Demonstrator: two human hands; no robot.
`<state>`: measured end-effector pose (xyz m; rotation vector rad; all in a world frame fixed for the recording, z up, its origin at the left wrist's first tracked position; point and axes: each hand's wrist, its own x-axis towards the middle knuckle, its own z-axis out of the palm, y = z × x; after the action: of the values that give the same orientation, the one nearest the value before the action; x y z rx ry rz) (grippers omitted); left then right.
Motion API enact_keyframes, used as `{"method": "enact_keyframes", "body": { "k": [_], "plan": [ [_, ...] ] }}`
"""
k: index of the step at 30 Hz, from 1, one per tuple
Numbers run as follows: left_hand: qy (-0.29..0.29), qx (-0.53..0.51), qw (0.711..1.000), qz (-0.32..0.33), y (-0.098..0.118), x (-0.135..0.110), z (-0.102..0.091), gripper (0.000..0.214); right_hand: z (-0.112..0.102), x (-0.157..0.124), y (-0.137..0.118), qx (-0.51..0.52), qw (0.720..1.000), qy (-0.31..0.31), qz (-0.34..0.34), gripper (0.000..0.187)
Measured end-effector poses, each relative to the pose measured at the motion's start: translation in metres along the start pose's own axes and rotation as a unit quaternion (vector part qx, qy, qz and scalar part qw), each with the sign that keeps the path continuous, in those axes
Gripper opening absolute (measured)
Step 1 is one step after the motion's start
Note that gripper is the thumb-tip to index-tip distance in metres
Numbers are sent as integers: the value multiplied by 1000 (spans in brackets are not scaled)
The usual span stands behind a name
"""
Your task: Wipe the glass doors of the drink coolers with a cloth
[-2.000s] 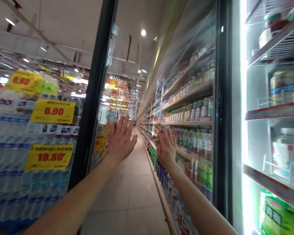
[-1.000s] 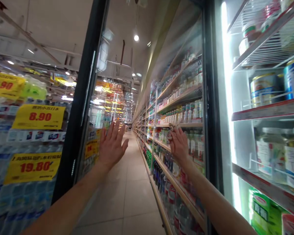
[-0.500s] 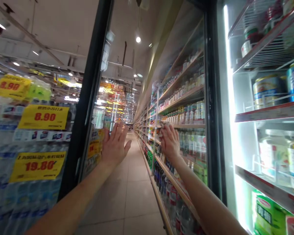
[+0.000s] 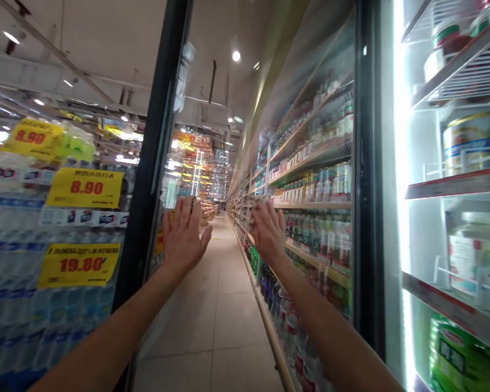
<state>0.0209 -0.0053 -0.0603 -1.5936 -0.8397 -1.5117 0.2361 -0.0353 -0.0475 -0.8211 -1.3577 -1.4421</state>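
Note:
A glass cooler door with a black frame (image 4: 154, 147) stands open in front of me, and shelves of bottles show in its pane. My left hand (image 4: 183, 234) lies flat against the pane on the left side, fingers stretched and thumb apart. On the pane to its right, my right hand (image 4: 268, 231) presses a crumpled pale cloth (image 4: 253, 209). Only the cloth's edge shows past my fingers; the rest is hidden under the hand.
At the right, a lit cooler holds cans, a clear-sided jar (image 4: 476, 250) and green packs (image 4: 449, 348) on wire shelves. At the left are stacked water bottles with yellow price signs (image 4: 85, 188). A tiled floor (image 4: 191, 326) runs below.
My right hand has slid left across the glass with the cloth, closer to my left hand. The left hand stays flat on the pane. The view has shifted slightly.

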Motion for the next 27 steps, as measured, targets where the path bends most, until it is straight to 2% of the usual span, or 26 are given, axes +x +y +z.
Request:
{"method": "enact_keyframes", "body": {
  "k": [2, 4, 5, 8, 10, 11, 14, 16, 19, 21, 23, 25, 27],
  "plan": [
    [-8, 5, 1000, -6, -4, 3, -3, 59, 3, 11, 13, -24, 993, 48, 106, 38],
    [-18, 8, 1000, -2, -7, 5, -4, 59, 8, 17, 12, -24, 985, 69, 157, 40],
    [-22, 10, 1000, 1, -8, 6, -5, 59, 10, 18, 6, -15, 988, 60, 144, 40],
    [-24, 10, 1000, 5, -10, 7, -5, 58, 14, 13, -20, 21, 1000, 0, 14, 39],
    [-28, 7, 1000, 8, -10, 9, -5, 58, 13, 9, -27, 22, 999, -17, -36, 39],
    [-29, 8, 1000, 10, -10, 10, -5, 59, 12, 8, -26, 14, 999, -15, -31, 39],
    [-23, 17, 999, 24, -8, 16, -4, 59, 11, 10, -18, -19, 999, 18, 46, 40],
    [-17, 22, 999, 43, -5, 18, -2, 58, 11, 11, -21, -18, 997, 34, 73, 40],
    [-20, 19, 998, 62, -2, 19, 3, 57, 12, 6, -33, 11, 1000, 3, 19, 42],
    [-26, 16, 998, 61, -1, 17, 5, 56, 10, 3, -30, 11, 1000, -10, -14, 42],
    [-36, 19, 998, 58, 0, 15, 4, 56, 6, 0, -14, -15, 999, 20, 20, 40],
    [-43, 25, 997, 56, 1, 14, 2, 56, 2, -1, 6, -43, 992, 58, 102, 39],
    [-49, 28, 997, 49, 3, 13, 1, 55, 1, -3, 14, -52, 982, 70, 166, 41]
  ]
}}
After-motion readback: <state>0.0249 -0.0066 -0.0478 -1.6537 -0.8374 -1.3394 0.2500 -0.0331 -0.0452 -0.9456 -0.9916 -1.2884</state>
